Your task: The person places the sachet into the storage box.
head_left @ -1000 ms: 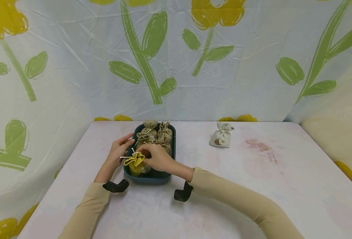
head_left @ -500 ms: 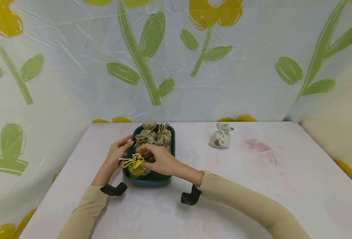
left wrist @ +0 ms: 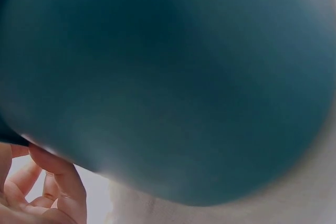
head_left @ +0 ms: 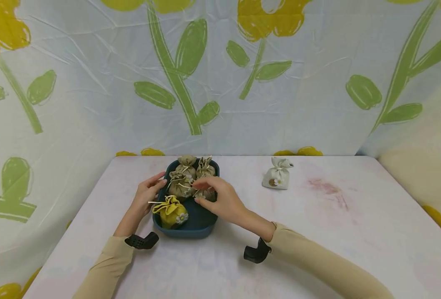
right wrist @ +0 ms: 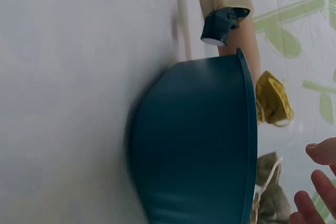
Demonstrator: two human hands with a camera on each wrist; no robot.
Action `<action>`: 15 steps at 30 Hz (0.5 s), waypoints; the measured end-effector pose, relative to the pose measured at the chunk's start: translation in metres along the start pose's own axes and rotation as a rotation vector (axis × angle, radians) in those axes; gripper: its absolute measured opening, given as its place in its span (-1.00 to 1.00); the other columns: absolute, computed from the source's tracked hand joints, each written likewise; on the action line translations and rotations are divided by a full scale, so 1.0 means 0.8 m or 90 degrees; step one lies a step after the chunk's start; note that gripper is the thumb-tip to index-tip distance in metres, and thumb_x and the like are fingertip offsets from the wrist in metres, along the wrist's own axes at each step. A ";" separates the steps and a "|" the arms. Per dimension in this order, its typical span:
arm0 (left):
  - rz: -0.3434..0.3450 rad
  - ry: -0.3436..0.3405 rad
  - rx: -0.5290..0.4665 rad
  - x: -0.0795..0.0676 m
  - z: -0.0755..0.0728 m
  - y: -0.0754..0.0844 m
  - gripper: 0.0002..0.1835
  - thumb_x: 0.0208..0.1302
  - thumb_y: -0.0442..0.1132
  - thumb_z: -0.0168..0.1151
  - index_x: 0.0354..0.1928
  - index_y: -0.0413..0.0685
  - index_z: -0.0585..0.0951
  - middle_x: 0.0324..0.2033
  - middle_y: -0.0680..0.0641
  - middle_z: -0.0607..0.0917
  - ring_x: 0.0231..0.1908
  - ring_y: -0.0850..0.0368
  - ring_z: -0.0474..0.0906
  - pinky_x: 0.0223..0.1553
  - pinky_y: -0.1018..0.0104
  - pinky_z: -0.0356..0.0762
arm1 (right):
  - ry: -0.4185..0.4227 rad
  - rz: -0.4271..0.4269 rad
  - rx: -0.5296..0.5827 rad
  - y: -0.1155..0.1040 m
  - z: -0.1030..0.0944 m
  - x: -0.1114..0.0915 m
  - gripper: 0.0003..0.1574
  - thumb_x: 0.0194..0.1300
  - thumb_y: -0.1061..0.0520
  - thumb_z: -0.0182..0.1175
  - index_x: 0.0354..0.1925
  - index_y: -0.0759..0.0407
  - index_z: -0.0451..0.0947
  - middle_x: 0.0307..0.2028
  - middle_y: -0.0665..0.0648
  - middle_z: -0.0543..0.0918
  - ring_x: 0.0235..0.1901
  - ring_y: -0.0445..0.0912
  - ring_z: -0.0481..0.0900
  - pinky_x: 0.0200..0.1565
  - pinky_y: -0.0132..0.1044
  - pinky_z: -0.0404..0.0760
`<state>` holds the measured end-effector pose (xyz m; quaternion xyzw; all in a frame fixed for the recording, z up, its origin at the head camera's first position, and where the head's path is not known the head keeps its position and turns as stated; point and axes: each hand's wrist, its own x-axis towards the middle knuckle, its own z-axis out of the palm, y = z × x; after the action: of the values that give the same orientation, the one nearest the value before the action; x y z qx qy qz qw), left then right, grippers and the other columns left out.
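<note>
In the head view, a dark blue tub (head_left: 190, 234) holds several drawstring pouches. A yellow pouch (head_left: 171, 218) with a white flower sits in its near left corner, its neck gathered. My right hand (head_left: 224, 199) hovers over the tub's right side, thumb and fingers spread apart around no object. Behind those fingers, a brown pouch (head_left: 205, 194) is partly hidden. Against the tub's left side, my left hand (head_left: 145, 195) touches the outer wall near the rim with thumb and fingers. The left wrist view shows that hand (left wrist: 47, 187) beside the tub's wall (left wrist: 173, 87).
A white pouch (head_left: 277, 177) with a flower stands alone at the back right of the table (head_left: 317, 245). More brown pouches (head_left: 186, 166) fill the tub's far part. Floral cloth (head_left: 299, 104) hangs behind the table.
My right hand has let go of the yellow pouch and moved to the right, fingers opening. The yellow pouch stays in the tub's near left corner. My left hand keeps its place.
</note>
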<state>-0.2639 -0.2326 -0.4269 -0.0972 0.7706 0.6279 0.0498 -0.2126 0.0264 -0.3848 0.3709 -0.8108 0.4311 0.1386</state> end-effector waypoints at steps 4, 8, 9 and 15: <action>-0.002 0.001 -0.004 -0.001 0.001 -0.001 -0.48 0.43 -0.13 0.07 0.40 0.09 0.33 0.18 -0.20 0.45 -0.34 0.37 0.56 -0.43 0.46 0.55 | 0.061 -0.009 -0.043 0.011 -0.015 -0.010 -0.59 0.10 0.21 0.41 -0.04 0.12 0.60 -0.14 0.06 0.68 -0.15 -0.09 0.59 -0.13 -0.11 0.57; -0.002 0.001 -0.008 -0.002 0.001 0.000 -0.48 0.43 -0.13 0.07 0.40 0.08 0.33 0.22 -0.22 0.43 -0.36 0.38 0.55 -0.44 0.46 0.55 | 0.109 -0.008 -0.076 0.026 -0.031 -0.020 -0.61 0.08 0.19 0.42 -0.07 0.10 0.61 -0.18 0.03 0.68 -0.17 -0.12 0.57 -0.14 -0.18 0.55; -0.001 0.000 -0.007 -0.001 0.001 0.000 -0.47 0.43 -0.13 0.07 0.40 0.08 0.33 0.22 -0.22 0.43 -0.35 0.38 0.56 -0.43 0.46 0.55 | 0.121 -0.009 -0.082 0.030 -0.035 -0.023 -0.61 0.08 0.20 0.43 -0.08 0.09 0.61 -0.19 0.03 0.68 -0.18 -0.12 0.57 -0.14 -0.20 0.54; -0.007 0.006 0.000 0.001 0.002 0.000 -0.47 0.43 -0.12 0.07 0.40 0.09 0.33 0.19 -0.19 0.44 -0.30 0.36 0.53 -0.43 0.48 0.53 | 0.203 -0.014 -0.118 0.052 -0.063 -0.038 -0.62 0.00 0.25 0.46 -0.15 0.08 0.64 -0.19 0.05 0.66 -0.18 -0.09 0.47 -0.14 -0.26 0.44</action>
<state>-0.2645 -0.2314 -0.4276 -0.1046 0.7702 0.6272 0.0495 -0.2266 0.0961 -0.3964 0.2926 -0.8105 0.4064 0.3039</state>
